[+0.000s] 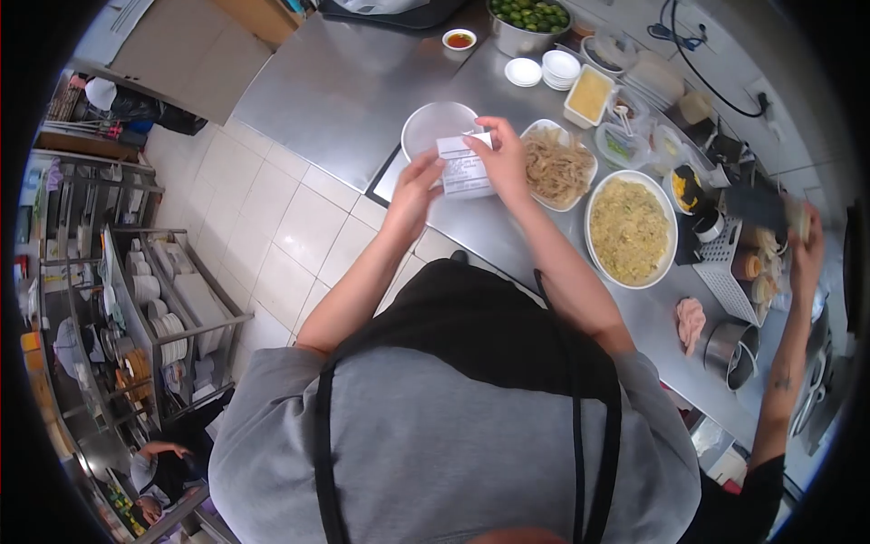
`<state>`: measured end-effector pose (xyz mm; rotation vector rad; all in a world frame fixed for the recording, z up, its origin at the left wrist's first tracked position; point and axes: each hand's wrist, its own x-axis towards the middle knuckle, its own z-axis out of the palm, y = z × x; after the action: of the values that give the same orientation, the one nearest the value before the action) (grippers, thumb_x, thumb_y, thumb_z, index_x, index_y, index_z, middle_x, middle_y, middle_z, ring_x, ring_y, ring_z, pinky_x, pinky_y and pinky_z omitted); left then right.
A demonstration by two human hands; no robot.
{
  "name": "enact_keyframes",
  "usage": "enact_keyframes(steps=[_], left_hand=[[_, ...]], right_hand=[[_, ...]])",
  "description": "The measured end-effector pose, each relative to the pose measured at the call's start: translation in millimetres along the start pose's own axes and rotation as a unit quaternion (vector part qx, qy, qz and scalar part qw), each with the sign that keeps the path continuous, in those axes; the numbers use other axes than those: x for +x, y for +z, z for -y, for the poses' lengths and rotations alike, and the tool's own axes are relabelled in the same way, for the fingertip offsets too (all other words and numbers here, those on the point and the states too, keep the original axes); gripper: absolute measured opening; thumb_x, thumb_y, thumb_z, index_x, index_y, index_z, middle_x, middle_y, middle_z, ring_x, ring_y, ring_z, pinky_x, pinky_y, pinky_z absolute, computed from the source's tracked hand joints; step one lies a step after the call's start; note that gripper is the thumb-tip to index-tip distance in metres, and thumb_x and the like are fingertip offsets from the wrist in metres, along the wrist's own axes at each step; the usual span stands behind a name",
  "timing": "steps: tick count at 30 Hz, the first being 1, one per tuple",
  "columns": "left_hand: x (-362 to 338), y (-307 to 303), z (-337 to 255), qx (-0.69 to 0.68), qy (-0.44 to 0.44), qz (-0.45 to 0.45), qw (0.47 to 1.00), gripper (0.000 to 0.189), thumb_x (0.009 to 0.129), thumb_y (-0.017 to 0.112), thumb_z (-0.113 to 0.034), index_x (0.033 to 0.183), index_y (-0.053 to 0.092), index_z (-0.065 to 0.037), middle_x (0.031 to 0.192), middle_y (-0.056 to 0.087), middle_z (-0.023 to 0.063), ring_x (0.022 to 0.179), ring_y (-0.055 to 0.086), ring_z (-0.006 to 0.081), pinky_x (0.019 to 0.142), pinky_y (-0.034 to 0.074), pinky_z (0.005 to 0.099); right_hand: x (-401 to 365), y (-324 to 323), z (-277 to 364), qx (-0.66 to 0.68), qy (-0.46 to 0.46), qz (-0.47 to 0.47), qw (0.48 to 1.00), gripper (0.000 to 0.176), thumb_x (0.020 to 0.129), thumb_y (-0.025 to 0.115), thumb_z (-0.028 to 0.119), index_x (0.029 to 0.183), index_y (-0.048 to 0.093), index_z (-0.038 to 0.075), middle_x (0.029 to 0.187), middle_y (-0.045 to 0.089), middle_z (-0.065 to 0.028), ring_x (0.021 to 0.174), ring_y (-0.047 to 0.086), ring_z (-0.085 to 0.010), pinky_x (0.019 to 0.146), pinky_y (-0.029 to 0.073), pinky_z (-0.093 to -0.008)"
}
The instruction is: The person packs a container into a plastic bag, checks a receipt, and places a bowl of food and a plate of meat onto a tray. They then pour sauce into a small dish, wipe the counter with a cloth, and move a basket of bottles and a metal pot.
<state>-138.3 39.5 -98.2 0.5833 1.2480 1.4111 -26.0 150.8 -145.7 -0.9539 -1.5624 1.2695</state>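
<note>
"Steel counter [353,91] ahead of you, tiled floor [281,218] on your left. What stands near you?"

"Rice [632,227] on your right, then shredded food [555,168] just beside it, then a white bowl [430,127] beyond your hands."

"And those hands?"

"Your right hand [501,159] pinches a printed slip [465,174], thumb on its face. Your left hand [417,190] has bent fingers at the slip's left edge; whether they pinch it, I cannot tell."

"Where's the slip?"

"Between your hands, overlapping the bowl in view."
</note>
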Motion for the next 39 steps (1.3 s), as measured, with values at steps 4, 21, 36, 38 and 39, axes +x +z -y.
enact_keyframes(steps=[4, 21, 36, 38, 39], left_hand=[[8, -52, -1, 0.127, 0.116, -0.121, 0.978, 0.036, 0.085, 0.051, -0.017, 0.117, 0.046, -0.002, 0.114, 0.048, 0.0084, 0.101, 0.047, 0.0150, 0.082, 0.040, 0.0278], [99, -94, -5, 0.291, -0.043, 0.018, 0.955, 0.038, 0.084, 0.049, -0.015, 0.120, 0.047, -0.006, 0.083, 0.057, 0.0057, 0.056, 0.052, 0.0098, 0.051, 0.047, 0.0230], [98, -81, 9, 0.241, -0.051, 0.016, 0.969, 0.045, 0.084, 0.047, -0.008, 0.126, 0.036, 0.000, 0.086, 0.057, 0.0114, 0.064, 0.059, 0.0160, 0.060, 0.054, 0.0274], [92, -77, 12, 0.225, -0.051, 0.007, 0.973, 0.044, 0.084, 0.047, -0.008, 0.126, 0.035, 0.000, 0.087, 0.057, 0.0125, 0.064, 0.059, 0.0162, 0.060, 0.054, 0.0277], [90, -76, 13, 0.225, -0.053, -0.001, 0.973, 0.045, 0.084, 0.047, -0.009, 0.126, 0.035, 0.000, 0.094, 0.056, 0.0146, 0.068, 0.060, 0.0189, 0.062, 0.053, 0.0285]], right_hand=[[5, 14, -22, -0.196, -0.063, -0.032, 0.978, 0.020, 0.066, 0.068, 0.011, 0.084, 0.061, 0.009, 0.118, 0.046, -0.0134, 0.106, 0.045, -0.0315, 0.088, 0.036, -0.0370], [-16, -79, 4, -0.106, -0.066, -0.121, 0.985, 0.023, 0.072, 0.066, 0.012, 0.093, 0.062, 0.005, 0.087, 0.062, -0.0081, 0.077, 0.059, -0.0199, 0.071, 0.045, -0.0271], [-175, -410, -26, -0.653, 0.408, -0.216, 0.600, 0.024, 0.079, 0.052, 0.024, 0.086, 0.062, 0.003, 0.082, 0.063, -0.0160, 0.082, 0.061, -0.0298, 0.073, 0.047, -0.0396], [-186, -426, -67, -0.704, 0.476, -0.057, 0.525, 0.027, 0.079, 0.050, 0.025, 0.093, 0.063, 0.005, 0.087, 0.063, -0.0187, 0.089, 0.060, -0.0299, 0.076, 0.046, -0.0413], [-186, -420, -80, -0.682, 0.501, -0.301, 0.440, 0.028, 0.076, 0.053, 0.026, 0.087, 0.063, 0.002, 0.086, 0.063, -0.0171, 0.087, 0.061, -0.0305, 0.078, 0.046, -0.0394]])
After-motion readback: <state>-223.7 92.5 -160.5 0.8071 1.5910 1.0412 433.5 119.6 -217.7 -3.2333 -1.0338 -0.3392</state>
